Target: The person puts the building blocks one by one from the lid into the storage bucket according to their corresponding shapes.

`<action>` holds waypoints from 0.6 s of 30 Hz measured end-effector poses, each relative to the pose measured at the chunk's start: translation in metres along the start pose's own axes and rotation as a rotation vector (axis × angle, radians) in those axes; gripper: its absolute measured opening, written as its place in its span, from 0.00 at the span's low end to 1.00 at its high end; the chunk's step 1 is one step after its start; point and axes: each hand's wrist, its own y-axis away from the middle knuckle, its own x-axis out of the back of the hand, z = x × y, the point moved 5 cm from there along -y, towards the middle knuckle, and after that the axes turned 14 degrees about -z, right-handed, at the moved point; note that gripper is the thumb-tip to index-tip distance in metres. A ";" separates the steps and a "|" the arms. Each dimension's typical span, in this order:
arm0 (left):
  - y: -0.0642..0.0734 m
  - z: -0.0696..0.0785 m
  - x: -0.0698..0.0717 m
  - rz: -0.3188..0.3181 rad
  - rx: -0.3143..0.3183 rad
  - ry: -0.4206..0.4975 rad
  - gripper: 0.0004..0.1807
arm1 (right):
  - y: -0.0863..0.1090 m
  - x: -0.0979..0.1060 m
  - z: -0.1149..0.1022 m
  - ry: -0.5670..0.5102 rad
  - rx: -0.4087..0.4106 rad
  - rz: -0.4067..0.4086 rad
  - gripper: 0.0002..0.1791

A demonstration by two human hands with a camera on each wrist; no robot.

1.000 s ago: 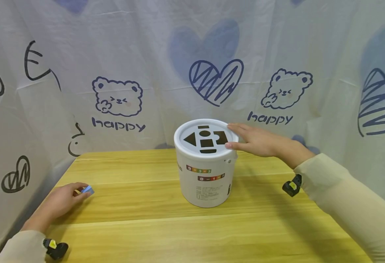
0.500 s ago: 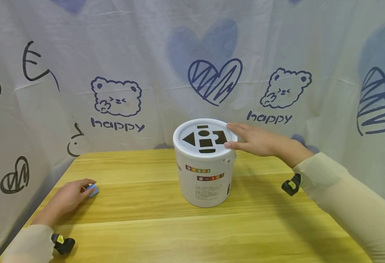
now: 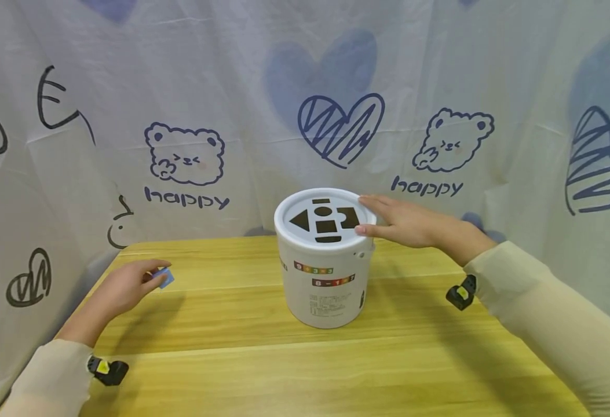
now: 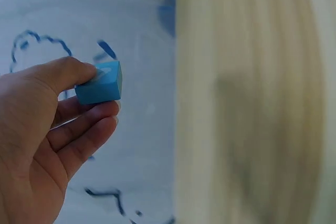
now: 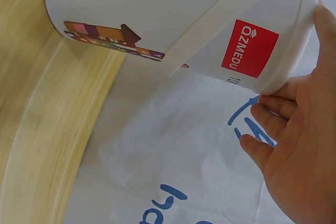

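Observation:
My left hand (image 3: pixel 124 288) pinches a small blue block (image 3: pixel 165 278) between thumb and fingers, lifted over the left part of the table with its shadow below. In the left wrist view the block (image 4: pixel 98 88) has a pale marking on one face. My right hand (image 3: pixel 411 223) touches the right rim of a white bucket (image 3: pixel 324 298), thumb and fingers spread over the edge. The bucket stands upright under a white lid (image 3: pixel 295 236) with several dark cut-out shapes, among them a triangle, a circle and a square. Inside the bucket is hidden.
The bucket stands on a yellow wooden table (image 3: pixel 205 370). Its pale handle (image 5: pixel 210 22) hangs down the side in the right wrist view. Behind and to the left hangs a white curtain (image 3: pixel 263 150) with bear and heart drawings.
My left hand has risen off the table with the blue block and moved right and farther from me. My right hand and the bucket have stayed in place.

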 end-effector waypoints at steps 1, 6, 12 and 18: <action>-0.001 0.005 0.003 -0.001 -0.005 0.000 0.20 | 0.000 0.000 0.000 0.001 0.000 0.000 0.52; -0.006 0.032 0.021 0.004 -0.038 -0.007 0.21 | 0.000 -0.001 -0.001 0.004 0.005 0.002 0.52; -0.014 0.060 0.042 -0.006 -0.059 0.018 0.23 | 0.000 -0.001 -0.001 0.003 0.012 0.006 0.52; -0.026 0.088 0.058 -0.005 -0.119 0.010 0.22 | 0.000 -0.003 0.000 -0.002 0.015 0.011 0.52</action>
